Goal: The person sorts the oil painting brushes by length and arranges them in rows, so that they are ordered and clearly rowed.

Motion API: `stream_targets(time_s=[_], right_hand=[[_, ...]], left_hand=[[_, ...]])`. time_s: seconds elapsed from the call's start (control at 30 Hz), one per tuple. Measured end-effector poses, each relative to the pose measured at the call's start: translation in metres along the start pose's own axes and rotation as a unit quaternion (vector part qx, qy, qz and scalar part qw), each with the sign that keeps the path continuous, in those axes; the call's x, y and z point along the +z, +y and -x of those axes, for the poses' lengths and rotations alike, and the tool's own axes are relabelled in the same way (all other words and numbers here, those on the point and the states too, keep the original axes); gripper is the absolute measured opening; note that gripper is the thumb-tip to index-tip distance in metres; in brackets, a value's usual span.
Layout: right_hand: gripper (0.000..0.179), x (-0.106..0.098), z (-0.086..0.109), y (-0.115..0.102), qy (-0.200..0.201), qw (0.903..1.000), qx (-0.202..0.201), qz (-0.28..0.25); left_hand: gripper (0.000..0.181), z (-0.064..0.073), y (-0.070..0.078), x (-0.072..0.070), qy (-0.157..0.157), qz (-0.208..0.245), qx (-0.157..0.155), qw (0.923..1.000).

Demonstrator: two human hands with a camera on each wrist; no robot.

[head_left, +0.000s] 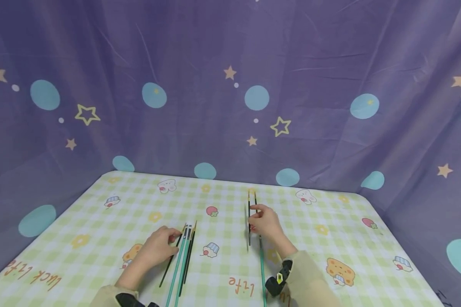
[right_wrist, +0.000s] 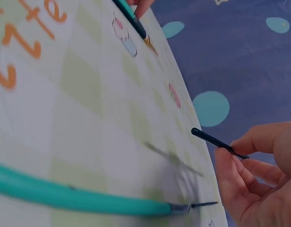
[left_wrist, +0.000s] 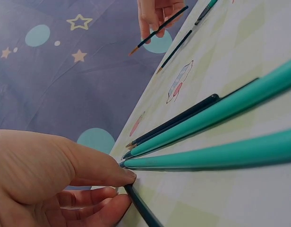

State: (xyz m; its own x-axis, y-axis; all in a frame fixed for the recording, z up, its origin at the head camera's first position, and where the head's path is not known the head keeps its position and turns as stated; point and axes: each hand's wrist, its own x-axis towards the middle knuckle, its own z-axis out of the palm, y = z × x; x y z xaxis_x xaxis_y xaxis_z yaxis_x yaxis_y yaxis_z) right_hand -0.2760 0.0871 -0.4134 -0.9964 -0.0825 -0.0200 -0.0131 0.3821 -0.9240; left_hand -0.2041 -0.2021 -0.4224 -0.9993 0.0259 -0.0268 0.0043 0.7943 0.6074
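My right hand (head_left: 266, 222) pinches a thin dark paintbrush (head_left: 249, 232) between thumb and fingers. The brush is raised off the cloth, bristles pointing away, and its shadow shows below it in the right wrist view. Under that hand lie another dark paintbrush (left_wrist: 176, 51) and a teal-handled paintbrush (right_wrist: 89, 196). My left hand (head_left: 161, 245) pinches a dark paintbrush (left_wrist: 144, 208) at the left side of a bundle. Beside it lie two teal paintbrushes (left_wrist: 216, 150) and, to their right, two dark paintbrushes (head_left: 189, 256). The left fingertips are partly hidden in the head view.
A green-and-white checked tablecloth (head_left: 299, 238) with printed cakes, flowers and lettering covers the table. Behind the table's far edge hangs a purple curtain (head_left: 199, 128) with stars and blue dots.
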Motion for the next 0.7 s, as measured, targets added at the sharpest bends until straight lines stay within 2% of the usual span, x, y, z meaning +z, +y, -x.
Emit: stream_targets(time_s=[0.2,0.7], right_hand=[[0.044,-0.006,-0.008,0.003,0.011,0.9999,-0.003,0.011],[0.043,-0.021,-0.034,0.024,0.049,0.9985,0.019,0.016]], left_hand=[[0.037,0.0,0.0,0.0,0.001,-0.001,-0.001,1.0],[0.038,0.001,0.001,-0.001,0.001,-0.002,-0.001,1.0]])
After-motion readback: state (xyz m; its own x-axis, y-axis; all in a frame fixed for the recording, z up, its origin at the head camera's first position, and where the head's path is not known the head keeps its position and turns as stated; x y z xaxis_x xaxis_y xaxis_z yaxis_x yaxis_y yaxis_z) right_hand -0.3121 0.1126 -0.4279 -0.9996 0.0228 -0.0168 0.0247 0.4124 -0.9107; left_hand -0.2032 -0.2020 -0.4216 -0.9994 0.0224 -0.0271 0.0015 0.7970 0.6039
